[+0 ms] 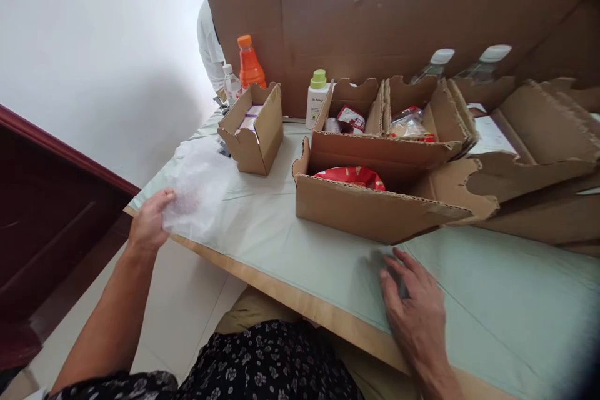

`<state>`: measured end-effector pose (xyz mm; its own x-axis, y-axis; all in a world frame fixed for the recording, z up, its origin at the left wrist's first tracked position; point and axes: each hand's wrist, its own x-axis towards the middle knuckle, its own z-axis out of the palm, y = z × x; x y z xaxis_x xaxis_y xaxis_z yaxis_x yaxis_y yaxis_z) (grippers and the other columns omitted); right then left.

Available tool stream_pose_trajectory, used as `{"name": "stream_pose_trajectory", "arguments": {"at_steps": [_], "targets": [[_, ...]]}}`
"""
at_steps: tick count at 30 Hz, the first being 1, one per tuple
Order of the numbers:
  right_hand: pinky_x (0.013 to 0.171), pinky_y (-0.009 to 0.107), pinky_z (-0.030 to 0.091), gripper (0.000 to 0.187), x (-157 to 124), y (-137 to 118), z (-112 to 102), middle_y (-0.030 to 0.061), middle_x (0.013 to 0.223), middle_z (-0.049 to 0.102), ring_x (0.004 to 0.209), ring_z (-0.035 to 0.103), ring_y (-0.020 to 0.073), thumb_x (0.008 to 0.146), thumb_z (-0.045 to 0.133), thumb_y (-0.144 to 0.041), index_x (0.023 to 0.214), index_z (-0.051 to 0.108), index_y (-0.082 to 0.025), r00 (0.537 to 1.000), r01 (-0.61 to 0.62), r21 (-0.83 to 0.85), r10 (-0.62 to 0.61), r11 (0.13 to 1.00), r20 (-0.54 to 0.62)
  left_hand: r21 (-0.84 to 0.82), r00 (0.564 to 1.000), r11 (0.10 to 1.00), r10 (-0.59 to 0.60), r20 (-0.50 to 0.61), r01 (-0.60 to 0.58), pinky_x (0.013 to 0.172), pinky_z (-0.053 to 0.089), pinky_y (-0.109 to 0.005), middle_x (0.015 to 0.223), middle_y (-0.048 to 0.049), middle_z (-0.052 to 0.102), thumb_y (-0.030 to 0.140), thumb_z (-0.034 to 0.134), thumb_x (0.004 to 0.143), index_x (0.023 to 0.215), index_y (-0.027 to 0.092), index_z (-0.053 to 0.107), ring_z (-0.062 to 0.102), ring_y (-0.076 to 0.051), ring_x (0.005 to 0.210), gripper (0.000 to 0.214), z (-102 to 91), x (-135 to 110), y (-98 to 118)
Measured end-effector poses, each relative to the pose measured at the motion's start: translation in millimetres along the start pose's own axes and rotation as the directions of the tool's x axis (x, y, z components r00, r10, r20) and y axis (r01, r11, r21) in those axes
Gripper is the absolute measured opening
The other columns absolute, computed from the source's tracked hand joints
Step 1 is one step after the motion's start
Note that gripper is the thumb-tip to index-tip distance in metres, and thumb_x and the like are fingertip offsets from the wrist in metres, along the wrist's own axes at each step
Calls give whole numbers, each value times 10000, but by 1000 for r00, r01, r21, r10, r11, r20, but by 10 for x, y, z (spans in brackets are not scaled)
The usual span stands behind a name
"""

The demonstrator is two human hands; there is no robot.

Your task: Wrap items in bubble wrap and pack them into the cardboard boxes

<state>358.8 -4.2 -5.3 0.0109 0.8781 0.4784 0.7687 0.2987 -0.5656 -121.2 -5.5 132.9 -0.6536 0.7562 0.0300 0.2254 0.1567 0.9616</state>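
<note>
A crumpled, see-through white plastic bag or sheet (199,184) lies at the table's left end. My left hand (150,219) pinches its near left edge between thumb and fingers. To the right, my right hand (415,306) rests near the table's front edge, its fingers spread and slightly bent, with nothing visible in it. Just beyond that hand stands a long cardboard box (347,209) with a red packet (354,176) inside. A small cardboard box (262,144) holding white and purple packs (250,117) stands behind the plastic.
More open cardboard boxes (544,131) line the right side. A white bottle with a green cap (317,100), an orange bottle (250,65) and a clear bottle (231,84) stand behind. A tall cardboard panel (375,12) closes off the back; a person's white sleeve (209,37) shows beside it.
</note>
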Motion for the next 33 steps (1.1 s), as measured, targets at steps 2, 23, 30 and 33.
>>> {"name": "stream_pose_trajectory", "arguments": {"at_steps": [2, 23, 30, 33], "targets": [[1041, 528, 510, 289, -46, -207, -38, 111, 1305, 710, 1220, 650, 312, 982, 559, -459, 1091, 728, -252, 994, -65, 219, 45, 974, 95, -89, 987, 990, -102, 126, 114, 610, 546, -301, 699, -33, 670, 382, 693, 648, 767, 184, 660, 672, -223, 680, 233, 49, -407, 36], [672, 296, 531, 316, -84, -548, -575, 43, 873, 756, 737, 657, 171, 816, 770, -459, 996, 730, -202, 796, -604, 679, 354, 417, 491, 190, 270, 938, -270, 924, 288, 791, 528, -303, 1085, -74, 753, 360, 825, 754, 1354, 221, 602, 706, -209, 930, 655, 1199, -1569, 97], [594, 242, 447, 256, -188, -563, -463, -3, 751, 669, 643, 548, 115, 819, 775, -434, 884, 712, -195, 789, -581, 688, 506, 434, 347, 166, 490, 958, -264, 831, 236, 727, 479, -265, 867, -21, 735, 294, 765, 708, 986, 170, 756, 637, -150, 759, 304, 1200, -1318, 26], [586, 238, 433, 281, -198, -625, -424, -11, 736, 652, 629, 534, 109, 804, 787, -446, 880, 694, -192, 771, -601, 660, 545, 450, 330, 121, 520, 930, -299, 800, 348, 691, 477, -263, 800, -6, 710, 319, 792, 667, 924, 163, 741, 611, -133, 688, 305, 1193, -1209, -55]]}}
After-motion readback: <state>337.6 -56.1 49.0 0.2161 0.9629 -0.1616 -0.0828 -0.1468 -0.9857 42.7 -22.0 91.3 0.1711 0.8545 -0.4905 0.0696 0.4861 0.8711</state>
